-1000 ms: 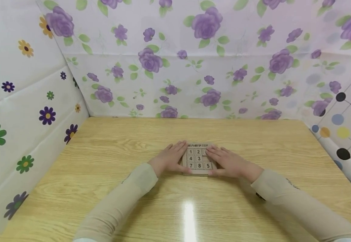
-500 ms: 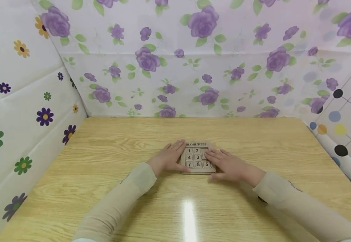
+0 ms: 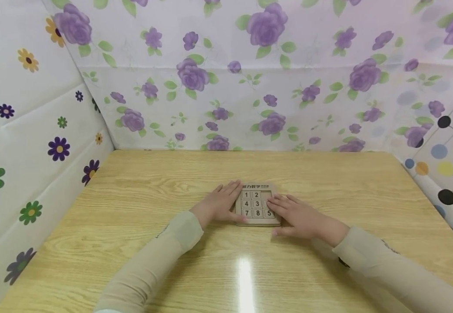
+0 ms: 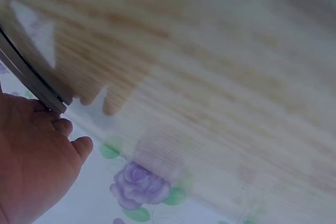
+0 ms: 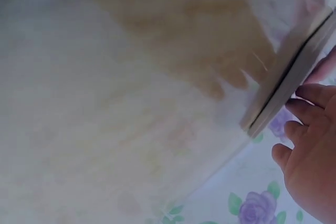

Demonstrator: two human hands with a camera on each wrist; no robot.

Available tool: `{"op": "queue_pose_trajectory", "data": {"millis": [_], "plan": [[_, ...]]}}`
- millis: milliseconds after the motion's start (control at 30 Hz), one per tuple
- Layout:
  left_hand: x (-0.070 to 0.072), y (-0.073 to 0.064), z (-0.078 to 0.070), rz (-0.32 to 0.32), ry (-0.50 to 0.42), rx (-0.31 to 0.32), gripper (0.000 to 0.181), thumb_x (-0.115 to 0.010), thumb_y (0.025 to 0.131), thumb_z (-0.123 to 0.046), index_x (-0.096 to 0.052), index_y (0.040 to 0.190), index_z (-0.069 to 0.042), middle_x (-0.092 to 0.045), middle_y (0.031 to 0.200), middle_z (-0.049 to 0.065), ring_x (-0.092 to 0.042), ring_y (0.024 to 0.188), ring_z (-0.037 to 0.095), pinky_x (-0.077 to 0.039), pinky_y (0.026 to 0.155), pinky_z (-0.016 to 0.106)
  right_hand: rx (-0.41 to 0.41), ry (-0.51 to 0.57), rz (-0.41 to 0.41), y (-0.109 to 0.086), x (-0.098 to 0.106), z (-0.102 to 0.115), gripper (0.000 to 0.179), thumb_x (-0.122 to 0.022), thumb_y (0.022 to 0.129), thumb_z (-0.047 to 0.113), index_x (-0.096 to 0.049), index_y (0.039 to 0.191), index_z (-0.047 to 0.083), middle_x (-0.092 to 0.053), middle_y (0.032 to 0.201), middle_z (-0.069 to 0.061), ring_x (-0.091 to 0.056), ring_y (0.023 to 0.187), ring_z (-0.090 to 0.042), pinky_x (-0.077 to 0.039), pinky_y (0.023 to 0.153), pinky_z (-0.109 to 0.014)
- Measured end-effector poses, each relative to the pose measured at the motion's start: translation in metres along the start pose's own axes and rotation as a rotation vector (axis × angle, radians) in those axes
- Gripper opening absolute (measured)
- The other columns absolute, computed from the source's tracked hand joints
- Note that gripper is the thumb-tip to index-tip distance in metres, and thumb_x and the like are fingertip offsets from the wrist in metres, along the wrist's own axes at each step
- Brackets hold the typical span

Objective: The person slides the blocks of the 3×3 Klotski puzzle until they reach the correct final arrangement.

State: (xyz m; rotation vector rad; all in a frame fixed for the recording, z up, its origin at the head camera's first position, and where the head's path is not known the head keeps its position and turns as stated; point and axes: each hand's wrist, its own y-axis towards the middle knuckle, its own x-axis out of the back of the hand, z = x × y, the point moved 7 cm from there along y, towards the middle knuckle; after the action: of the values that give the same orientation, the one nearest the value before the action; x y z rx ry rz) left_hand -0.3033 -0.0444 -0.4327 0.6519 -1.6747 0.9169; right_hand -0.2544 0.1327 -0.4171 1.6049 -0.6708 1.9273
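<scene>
A wooden number sliding puzzle (image 3: 258, 221) lies flat on the table between both hands. My left hand (image 3: 219, 204) holds its left side, thumb at the near left corner and fingers along the upper left edge. In the left wrist view, the fingers (image 4: 62, 125) meet the puzzle's edge. My right hand (image 3: 302, 217) lies at the right side, straight fingertips on the tile in the middle row, which they mostly cover. Tiles 1, 2, 4, 3, 7, 8 and 5 show. The top right slot (image 3: 266, 195) is bare. In the right wrist view, the puzzle's edge (image 5: 286, 77) stands beside the fingers.
The wood-grain table (image 3: 171, 174) is glossy, with a bright reflection (image 3: 245, 278) near the front. A flowered cloth (image 3: 226, 87) rises behind it. Patterned cloths stand at the left (image 3: 34, 130) and right (image 3: 445, 174).
My right fingers have moved toward me, and the tile beneath them has slid from the top right slot down to the middle row. My left hand has stayed in place.
</scene>
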Motion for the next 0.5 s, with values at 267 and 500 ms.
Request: {"op": "queue_pose_trajectory", "data": {"millis": [267, 500], "plan": [[0.000, -0.001, 0.001, 0.005, 0.000, -0.003, 0.112, -0.050, 0.078, -0.076, -0.001, 0.154, -0.009, 0.004, 0.161, 0.005, 0.001, 0.148, 0.019, -0.005, 0.121, 0.041, 0.003, 0.009, -0.028, 0.016, 0.010, -0.007, 0.081, -0.055, 0.089, 0.055, -0.033, 0.147, 0.003, -0.030, 0.153, -0.018, -0.024, 0.142, -0.036, -0.019, 0.116, -0.056], [-0.002, 0.001, 0.001, 0.006, 0.007, -0.003, 0.112, -0.049, 0.078, -0.077, 0.000, 0.154, -0.009, 0.005, 0.160, 0.005, 0.001, 0.148, 0.019, -0.004, 0.121, 0.040, 0.016, 0.041, 0.021, 0.034, 0.012, -0.001, 0.083, -0.052, 0.090, 0.058, -0.032, 0.147, 0.002, -0.029, 0.154, -0.015, -0.020, 0.144, -0.037, -0.017, 0.117, -0.055]]}}
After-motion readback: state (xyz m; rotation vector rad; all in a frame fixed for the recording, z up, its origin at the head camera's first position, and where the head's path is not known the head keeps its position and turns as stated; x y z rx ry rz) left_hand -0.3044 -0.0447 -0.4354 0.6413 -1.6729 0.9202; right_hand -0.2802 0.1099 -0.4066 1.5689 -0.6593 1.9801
